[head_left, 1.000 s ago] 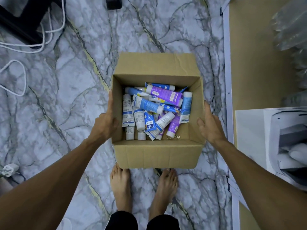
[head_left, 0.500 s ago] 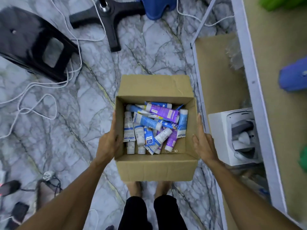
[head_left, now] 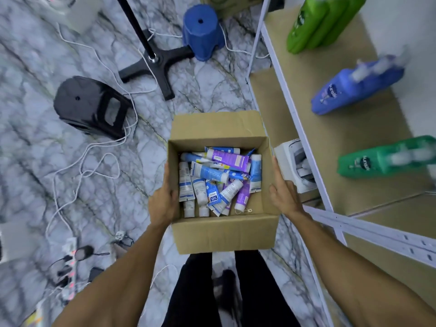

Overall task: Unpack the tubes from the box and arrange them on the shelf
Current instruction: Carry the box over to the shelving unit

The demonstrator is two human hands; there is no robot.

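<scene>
An open cardboard box is held up in front of my legs, above the marble floor. Inside lie several tubes, white, blue and purple, piled loosely toward the left and back. My left hand grips the box's left wall, thumb over the rim and inside. On the opposite wall my right hand holds the same way, fingers stretched along the outside. The shelf, a tan board in a white metal frame, stands directly to the right of the box.
On the shelf lie green bottles, a blue bottle and a green bottle. A white carton sits on the lower board. On the floor are a black stool, a blue stool, a stand base, white cables and a power strip.
The box has risen from the floor with both hands on its sides. My view has lifted too, bringing the shelf with its bottles and the stools into sight.
</scene>
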